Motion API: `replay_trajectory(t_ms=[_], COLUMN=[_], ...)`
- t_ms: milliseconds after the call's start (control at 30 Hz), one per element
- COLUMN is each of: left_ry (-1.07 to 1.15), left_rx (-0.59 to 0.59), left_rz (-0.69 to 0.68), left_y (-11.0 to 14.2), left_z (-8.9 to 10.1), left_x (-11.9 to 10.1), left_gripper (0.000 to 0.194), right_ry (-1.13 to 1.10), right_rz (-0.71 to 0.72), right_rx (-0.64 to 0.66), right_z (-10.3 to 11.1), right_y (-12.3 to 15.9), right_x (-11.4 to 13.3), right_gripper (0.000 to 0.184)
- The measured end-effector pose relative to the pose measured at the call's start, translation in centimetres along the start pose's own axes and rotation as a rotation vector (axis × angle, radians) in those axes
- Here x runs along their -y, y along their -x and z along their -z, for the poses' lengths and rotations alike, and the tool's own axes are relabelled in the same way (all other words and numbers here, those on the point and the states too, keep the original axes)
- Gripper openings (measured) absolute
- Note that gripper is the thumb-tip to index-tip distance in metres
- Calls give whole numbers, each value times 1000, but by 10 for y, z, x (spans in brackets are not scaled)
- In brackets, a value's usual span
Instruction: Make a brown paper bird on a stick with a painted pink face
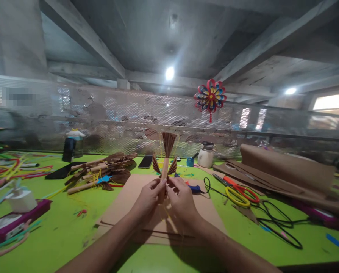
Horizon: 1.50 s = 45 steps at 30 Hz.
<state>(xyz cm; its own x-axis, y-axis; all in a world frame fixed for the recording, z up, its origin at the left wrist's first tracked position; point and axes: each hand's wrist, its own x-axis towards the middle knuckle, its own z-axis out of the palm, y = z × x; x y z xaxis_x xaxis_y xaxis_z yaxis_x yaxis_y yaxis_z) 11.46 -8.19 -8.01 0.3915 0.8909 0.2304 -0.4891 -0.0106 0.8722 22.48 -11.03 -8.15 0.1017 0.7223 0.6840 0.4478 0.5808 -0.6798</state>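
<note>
I have the left hand (150, 195) and the right hand (183, 194) close together, both clamped on the lower end of a brown paper figure (165, 168) that I hold up over the middle of the green desk (58, 227). My left thumb lies along its rolled stem; my right fingers pinch the stem from the other side, their tips partly hidden from me. The figure stands nearly upright, with a pleated fan (168, 143) at its top, smaller pleated pieces flaring to either side, and thin yellow string looping around it. Below my hands, brown sheets (122, 204) lie stacked toward the desk's near edge. Off to the left, a pile of similar paper pieces (101, 172) lies between the sheets and a black flat object (63, 171); nearer the left edge I see a white plug (21, 200) on a purple power strip (38, 207). Toward the far edge are a phone (145, 162), a small blue pot (190, 162) and a pale jug (205, 156). Just right of my right hand lies a blue-handled tool (196, 188), then scissors with orange handles (250, 193) beside yellow handles (237, 197); larger brown paper (285, 170) fills the far right corner.
</note>
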Motion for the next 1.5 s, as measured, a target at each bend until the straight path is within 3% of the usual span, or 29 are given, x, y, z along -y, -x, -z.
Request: replay_trajectory(t_ms=[267, 367, 533, 633, 800, 1067, 1333, 1500], left_ry=[-110, -121, -137, -159, -167, -145, -139, -134], left_rx=[-43, -22, 11, 30, 45, 48, 36, 57], left_rz=[42, 47, 56, 50, 54, 54, 69, 50], left_y=[-2, 0, 1, 1, 4, 4, 5, 6], left_z=[5, 2, -1, -1, -4, -5, -6, -6], left_x=[1, -1, -1, 0, -3, -5, -4, -5], left_gripper=[31, 31, 32, 30, 31, 32, 30, 29], right_ry=[-4, -3, 298, 482, 616, 605, 580, 590], right_rz=[-113, -67, 339, 453, 460, 485, 482, 481], right_rx=[-205, -222, -112, -31, -10, -36, 33, 57], right_z=[18, 32, 49, 52, 52, 53, 53, 52], right_y=[-21, -28, -27, -26, -28, -30, -32, -32], right_x=[-15, -16, -2, 2, -2, -1, -7, -9], right_gripper=[19, 28, 48, 45, 30, 10, 4, 10])
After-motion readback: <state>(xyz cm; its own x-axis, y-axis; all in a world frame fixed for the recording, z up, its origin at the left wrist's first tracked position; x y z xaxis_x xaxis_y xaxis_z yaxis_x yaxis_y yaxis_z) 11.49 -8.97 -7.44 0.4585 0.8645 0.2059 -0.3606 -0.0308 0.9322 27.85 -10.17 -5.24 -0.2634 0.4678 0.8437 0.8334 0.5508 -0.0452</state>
